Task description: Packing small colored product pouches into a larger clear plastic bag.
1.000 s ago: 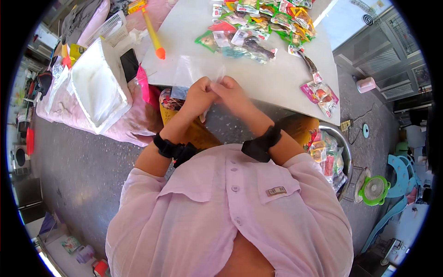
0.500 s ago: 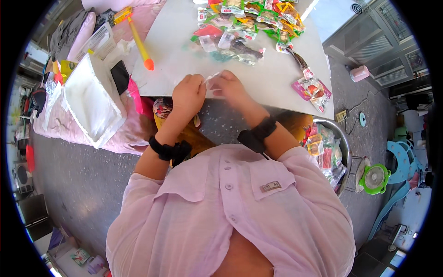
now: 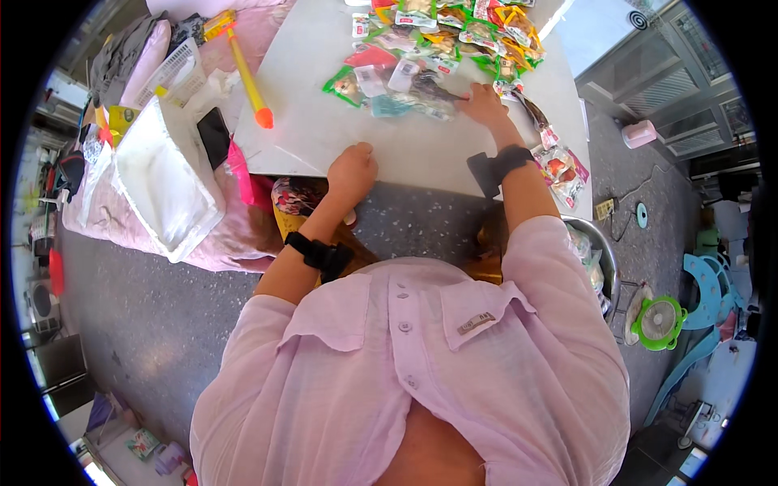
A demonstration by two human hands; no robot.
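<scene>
My left hand (image 3: pixel 352 168) is curled closed near the table's front edge, with faint clear plastic (image 3: pixel 300 155) beside it; what its fingers hold is hard to make out. Farther forward, my right hand (image 3: pixel 486 105) reaches among food packets, fingers apart and touching near a clear packet with dark contents (image 3: pixel 429 87). A pile of green, yellow and red packets (image 3: pixel 442 32) covers the far part of the white table (image 3: pixel 284 97). A long dark packet (image 3: pixel 536 117) and a pink-purple packet (image 3: pixel 567 170) lie to the right.
A pink-covered surface (image 3: pixel 121 231) at left holds a white foam box (image 3: pixel 162 178), black phone (image 3: pixel 215 138), basket and yellow-orange tool (image 3: pixel 247 73). A steel basin of packets (image 3: pixel 600 259) is right, near a green fan (image 3: pixel 659 322) and floor cord.
My hands, together earlier on thin clear plastic, have separated. The right has moved forward and rightward to the packets; the left stays low near the table edge.
</scene>
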